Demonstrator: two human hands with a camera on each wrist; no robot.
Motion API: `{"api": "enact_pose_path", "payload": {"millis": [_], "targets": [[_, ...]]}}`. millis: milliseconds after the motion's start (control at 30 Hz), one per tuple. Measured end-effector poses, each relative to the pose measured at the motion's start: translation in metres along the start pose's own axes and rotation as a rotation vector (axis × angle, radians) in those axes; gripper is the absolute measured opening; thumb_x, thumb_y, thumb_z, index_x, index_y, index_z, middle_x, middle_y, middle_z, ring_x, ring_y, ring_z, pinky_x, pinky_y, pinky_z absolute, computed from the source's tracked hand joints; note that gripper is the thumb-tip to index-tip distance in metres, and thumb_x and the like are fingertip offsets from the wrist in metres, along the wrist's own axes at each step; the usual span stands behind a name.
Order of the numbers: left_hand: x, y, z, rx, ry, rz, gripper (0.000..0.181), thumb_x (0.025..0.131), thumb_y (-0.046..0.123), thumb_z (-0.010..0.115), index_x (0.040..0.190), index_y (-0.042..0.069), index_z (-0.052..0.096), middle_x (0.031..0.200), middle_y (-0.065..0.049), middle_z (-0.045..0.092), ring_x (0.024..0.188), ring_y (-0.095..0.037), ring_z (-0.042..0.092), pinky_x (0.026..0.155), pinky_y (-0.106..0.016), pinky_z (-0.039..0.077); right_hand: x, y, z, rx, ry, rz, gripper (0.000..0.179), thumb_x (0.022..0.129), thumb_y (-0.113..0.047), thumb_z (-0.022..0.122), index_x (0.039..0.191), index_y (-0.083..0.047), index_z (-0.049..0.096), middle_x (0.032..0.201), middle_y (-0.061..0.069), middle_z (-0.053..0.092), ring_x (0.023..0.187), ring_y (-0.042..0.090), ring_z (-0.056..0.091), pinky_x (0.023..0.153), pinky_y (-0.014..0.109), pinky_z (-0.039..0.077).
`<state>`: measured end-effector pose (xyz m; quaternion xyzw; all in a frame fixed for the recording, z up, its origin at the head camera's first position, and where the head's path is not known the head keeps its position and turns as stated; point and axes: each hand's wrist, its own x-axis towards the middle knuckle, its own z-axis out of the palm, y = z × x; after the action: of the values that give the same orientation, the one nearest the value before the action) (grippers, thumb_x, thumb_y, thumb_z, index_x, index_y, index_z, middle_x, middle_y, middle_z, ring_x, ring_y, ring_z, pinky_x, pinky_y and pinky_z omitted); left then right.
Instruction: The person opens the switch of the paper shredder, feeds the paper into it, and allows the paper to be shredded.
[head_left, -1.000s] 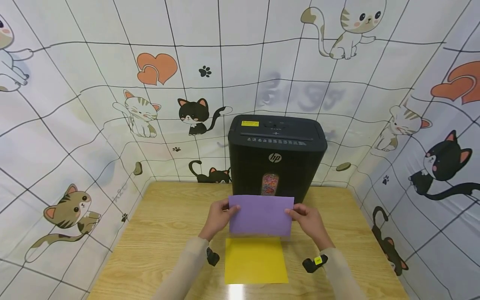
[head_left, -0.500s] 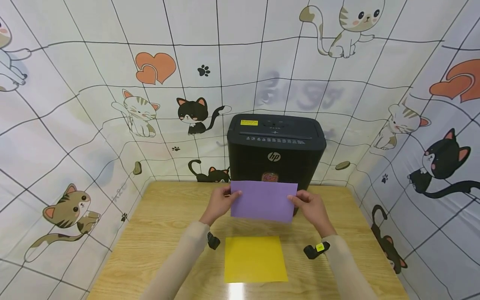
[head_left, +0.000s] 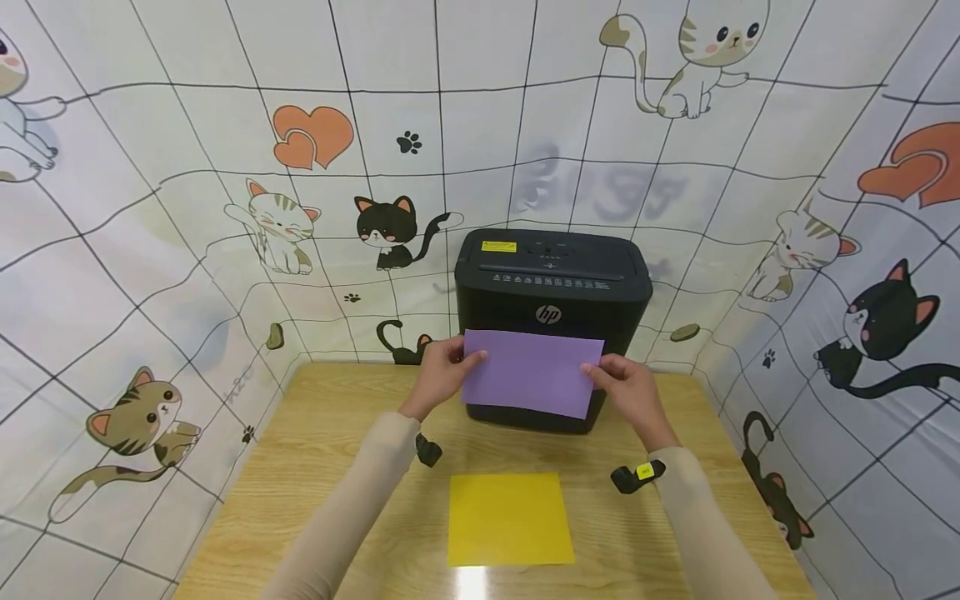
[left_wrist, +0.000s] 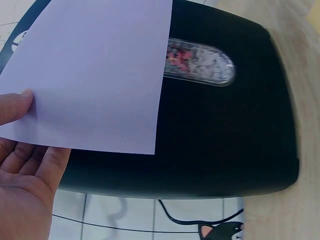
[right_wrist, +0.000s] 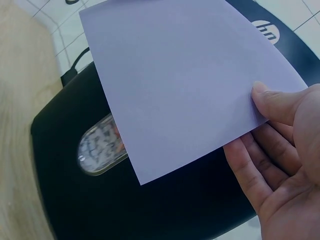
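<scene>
A sheet of purple paper [head_left: 532, 372] is held up in front of the black paper shredder [head_left: 487, 308], below its top slot. My left hand [head_left: 442, 377] pinches the sheet's left edge, thumb on the near face and fingers behind. At the right edge, my right hand [head_left: 632, 395] pinches it the same way. In the left wrist view the paper [left_wrist: 100, 75] partly covers the shredder's window [left_wrist: 210, 64], where shredded bits show. The right wrist view shows the thumb [right_wrist: 275, 102] on the paper's face.
A yellow sheet of paper [head_left: 510, 518] lies flat on the wooden table [head_left: 330, 450], in front of the shredder. Cloth printed with cats [head_left: 386, 229] hangs behind and at both sides. A dark cord [right_wrist: 80, 59] shows beside the shredder in the right wrist view.
Both hands have raised the purple paper and moved it away from me, from near the table up across the shredder's front. The yellow paper has stayed in place.
</scene>
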<state>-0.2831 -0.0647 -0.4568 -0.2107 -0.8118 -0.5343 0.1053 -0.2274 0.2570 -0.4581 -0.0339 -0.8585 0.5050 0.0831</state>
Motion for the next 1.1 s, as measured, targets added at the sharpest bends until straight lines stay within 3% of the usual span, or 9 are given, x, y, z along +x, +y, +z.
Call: {"api": "enact_pose_path", "payload": {"millis": [133,333,533,800,1100], "targets": [[0.007,0.006,-0.003,0.001,-0.008,-0.019,0.017,0.095,0.026,0.076,0.095,0.009,0.075,0.083,-0.005,0.073,0.071,-0.012,0.057,0.063,-0.024,0.047,0.003,-0.009,-0.004,-0.019,0.021,-0.014,0.044,0.094,-0.053,0.071,0.107,-0.011,0.074,0.103,0.009,0.074,0.093,0.022,0.064,0.083,0.026,0.054],[0.017,0.018,-0.008,-0.058,-0.036,-0.054,0.020,0.094,0.031,0.076,0.103,0.013,0.077,0.093,-0.005,0.077,0.078,-0.014,0.067,0.066,-0.028,0.057,0.008,-0.024,-0.016,-0.025,0.062,-0.050,0.043,0.094,-0.049,0.072,0.108,-0.009,0.075,0.103,0.010,0.076,0.091,0.024,0.067,0.079,0.021,0.054],[0.027,0.030,-0.014,-0.045,-0.024,-0.037,0.019,0.093,0.031,0.077,0.100,0.014,0.077,0.090,-0.004,0.077,0.078,-0.014,0.068,0.064,-0.029,0.057,0.012,-0.039,-0.025,-0.039,0.087,-0.049,0.044,0.092,-0.052,0.073,0.108,-0.010,0.076,0.100,0.005,0.076,0.090,0.020,0.066,0.077,0.021,0.053],[0.044,0.056,-0.019,-0.045,-0.025,0.009,0.018,0.094,0.027,0.076,0.102,0.011,0.077,0.092,-0.007,0.077,0.078,-0.016,0.069,0.066,-0.029,0.057,0.017,-0.062,-0.044,-0.029,0.134,-0.065,0.046,0.091,-0.052,0.074,0.112,-0.011,0.075,0.104,0.001,0.076,0.084,0.004,0.068,0.075,0.017,0.054],[0.062,0.085,-0.022,-0.036,0.012,0.039,0.021,0.095,0.026,0.076,0.106,0.008,0.076,0.096,-0.010,0.079,0.081,-0.016,0.072,0.072,-0.032,0.061,0.026,-0.084,-0.064,-0.007,0.161,-0.083,0.052,0.088,-0.055,0.075,0.114,-0.010,0.075,0.091,-0.015,0.074,0.083,0.006,0.070,0.077,0.020,0.053]]}}
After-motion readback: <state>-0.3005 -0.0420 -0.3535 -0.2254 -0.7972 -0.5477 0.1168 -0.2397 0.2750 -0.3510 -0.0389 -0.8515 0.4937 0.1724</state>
